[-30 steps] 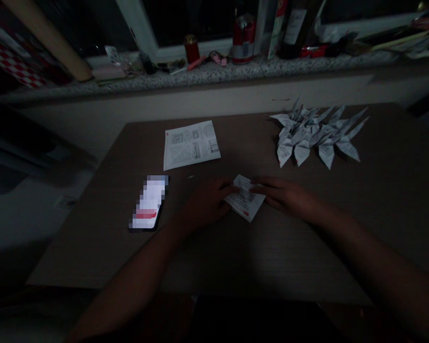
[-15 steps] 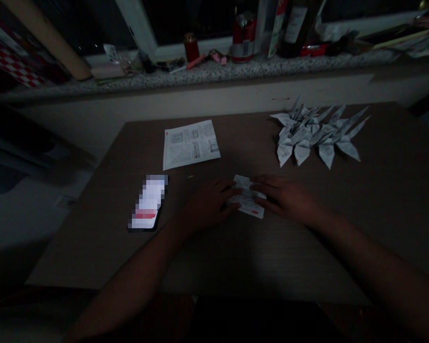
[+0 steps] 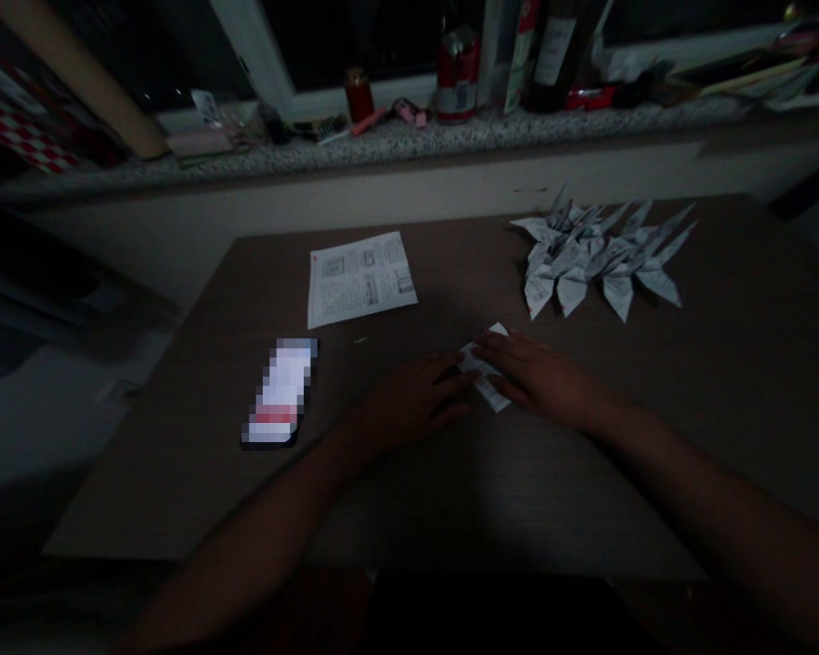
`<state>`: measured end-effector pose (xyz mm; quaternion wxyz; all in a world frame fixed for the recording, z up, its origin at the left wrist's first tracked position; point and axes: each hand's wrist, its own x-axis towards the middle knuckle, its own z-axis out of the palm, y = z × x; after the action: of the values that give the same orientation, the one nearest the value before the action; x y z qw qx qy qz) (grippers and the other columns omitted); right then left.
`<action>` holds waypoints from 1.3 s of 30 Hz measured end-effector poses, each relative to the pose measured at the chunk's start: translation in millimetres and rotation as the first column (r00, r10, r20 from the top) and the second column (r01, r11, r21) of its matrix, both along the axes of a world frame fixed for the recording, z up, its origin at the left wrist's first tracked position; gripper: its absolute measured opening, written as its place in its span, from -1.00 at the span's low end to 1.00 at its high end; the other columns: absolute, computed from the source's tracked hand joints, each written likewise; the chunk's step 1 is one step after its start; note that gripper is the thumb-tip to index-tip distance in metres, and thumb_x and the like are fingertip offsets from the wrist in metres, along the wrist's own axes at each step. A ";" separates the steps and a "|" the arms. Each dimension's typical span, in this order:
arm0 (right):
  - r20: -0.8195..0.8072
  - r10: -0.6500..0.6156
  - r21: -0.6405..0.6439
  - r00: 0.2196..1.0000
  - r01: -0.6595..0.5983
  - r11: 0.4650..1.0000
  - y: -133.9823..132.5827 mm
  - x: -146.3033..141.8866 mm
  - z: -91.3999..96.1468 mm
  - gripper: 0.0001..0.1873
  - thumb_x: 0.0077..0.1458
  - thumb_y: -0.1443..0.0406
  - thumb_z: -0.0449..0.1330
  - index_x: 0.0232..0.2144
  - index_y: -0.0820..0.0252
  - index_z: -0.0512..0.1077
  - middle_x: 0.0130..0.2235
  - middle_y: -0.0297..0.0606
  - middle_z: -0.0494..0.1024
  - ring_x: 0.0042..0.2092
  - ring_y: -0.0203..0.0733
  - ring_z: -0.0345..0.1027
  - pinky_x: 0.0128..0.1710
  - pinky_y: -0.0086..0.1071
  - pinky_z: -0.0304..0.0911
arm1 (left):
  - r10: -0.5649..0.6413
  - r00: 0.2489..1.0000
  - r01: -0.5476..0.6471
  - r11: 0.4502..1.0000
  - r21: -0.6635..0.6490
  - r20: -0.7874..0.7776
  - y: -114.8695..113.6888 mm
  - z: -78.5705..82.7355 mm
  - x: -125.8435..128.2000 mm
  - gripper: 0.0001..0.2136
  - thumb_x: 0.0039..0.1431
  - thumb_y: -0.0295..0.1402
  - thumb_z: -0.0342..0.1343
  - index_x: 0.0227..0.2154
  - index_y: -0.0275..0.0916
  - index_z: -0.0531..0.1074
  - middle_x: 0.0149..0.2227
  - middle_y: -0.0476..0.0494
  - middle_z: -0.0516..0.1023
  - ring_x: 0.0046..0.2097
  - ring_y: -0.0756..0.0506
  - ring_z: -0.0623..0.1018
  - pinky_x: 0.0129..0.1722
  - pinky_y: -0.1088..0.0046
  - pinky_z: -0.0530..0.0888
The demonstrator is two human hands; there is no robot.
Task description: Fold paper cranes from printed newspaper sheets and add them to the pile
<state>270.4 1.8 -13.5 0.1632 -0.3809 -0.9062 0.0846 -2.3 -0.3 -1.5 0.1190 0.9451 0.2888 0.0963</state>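
A small folded piece of printed paper [image 3: 494,392] lies on the table between my hands, partly hidden under the fingers. My right hand [image 3: 539,373] rests over its right side with the fingers stretched out across it. From the other side, my left hand [image 3: 427,396] touches the paper's left edge with its fingertips, fingers extended and slightly apart. In the dim light the exact folds cannot be made out.
Beyond the hands to the right, several folded paper pieces with pointed tips [image 3: 604,255] sit clustered together. A flat printed sheet [image 3: 361,277] lies back left, and a lit phone [image 3: 279,391] nearer on the left. A cluttered stone windowsill [image 3: 382,141] runs behind the table [image 3: 246,509].
The paper now looks narrower and is turned, with a corner pointing away from me. My right hand covers more of it, and my left fingers have shifted slightly right.
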 end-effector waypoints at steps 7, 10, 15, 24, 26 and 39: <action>0.049 -0.003 0.077 0.999 -0.001 0.997 -4.1 -11.0 -0.1 -0.39 0.47 0.18 -0.01 0.45 0.27 0.09 0.44 0.05 0.20 0.45 0.06 0.07 0.45 0.14 -0.05 | 0.006 0.998 -0.003 0.999 0.047 -0.058 -2.1 -2.3 1.2 -0.52 0.50 -0.07 -0.05 0.32 -0.18 0.31 0.42 -0.30 0.25 0.43 -0.28 0.27 0.38 0.02 0.28; 0.072 0.010 0.066 0.997 -0.015 0.998 -5.1 -12.4 -6.6 -0.36 0.48 0.16 -0.02 0.47 0.28 0.04 0.46 0.06 0.16 0.47 0.02 0.02 0.46 0.11 -0.06 | 0.005 0.998 -0.003 0.999 0.042 -0.064 -3.0 -0.8 1.5 -0.54 0.50 -0.08 -0.06 0.31 -0.19 0.32 0.43 -0.29 0.25 0.44 -0.27 0.25 0.40 0.03 0.26; 0.059 0.010 0.001 0.998 -0.010 1.000 -5.7 -10.8 -14.6 -0.34 0.47 0.14 -0.02 0.48 0.25 0.01 0.49 0.04 0.05 0.49 0.00 -0.08 0.46 0.07 -0.06 | 0.007 0.998 -0.004 0.999 0.040 -0.063 -3.1 -0.2 1.2 -0.54 0.51 -0.10 -0.05 0.31 -0.19 0.32 0.42 -0.27 0.26 0.44 -0.26 0.25 0.39 0.05 0.27; 0.099 -0.111 0.002 0.989 0.111 0.994 -2.1 -3.9 -13.1 -0.14 0.41 -0.05 0.02 0.52 0.24 -0.16 0.50 0.06 0.01 0.50 0.07 -0.10 0.45 0.13 -0.08 | 0.024 0.998 -0.024 1.000 0.011 -0.057 -4.1 -0.4 1.2 -0.54 0.51 -0.11 -0.05 0.33 -0.19 0.32 0.43 -0.27 0.24 0.44 -0.26 0.25 0.40 0.06 0.25; 0.111 -0.160 -0.002 0.981 0.161 0.987 0.3 -0.8 -12.8 -0.16 0.43 -0.06 -0.04 0.51 0.25 -0.15 0.49 0.07 0.04 0.50 0.07 -0.10 0.45 0.14 -0.08 | 0.026 0.998 -0.026 1.000 0.007 -0.062 -4.2 1.2 1.4 -0.53 0.51 -0.11 -0.06 0.35 -0.16 0.29 0.43 -0.25 0.24 0.44 -0.25 0.25 0.40 0.07 0.25; 0.073 -0.091 0.040 0.993 0.088 0.995 -7.3 -17.0 -1.2 -0.33 0.49 0.13 -0.08 0.50 0.24 -0.04 0.50 -0.01 0.03 0.51 0.00 -0.13 0.48 0.07 -0.11 | 0.071 0.994 -0.061 0.992 0.114 -0.088 -15.4 2.4 7.1 -0.51 0.49 -0.07 -0.05 0.32 -0.24 0.32 0.33 -0.35 0.34 0.38 -0.34 0.31 0.36 0.02 0.30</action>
<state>253.4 -5.4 -14.7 0.1397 -0.4208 -0.8951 0.0463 4.9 -15.7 0.9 0.0497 0.9436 0.3193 0.0727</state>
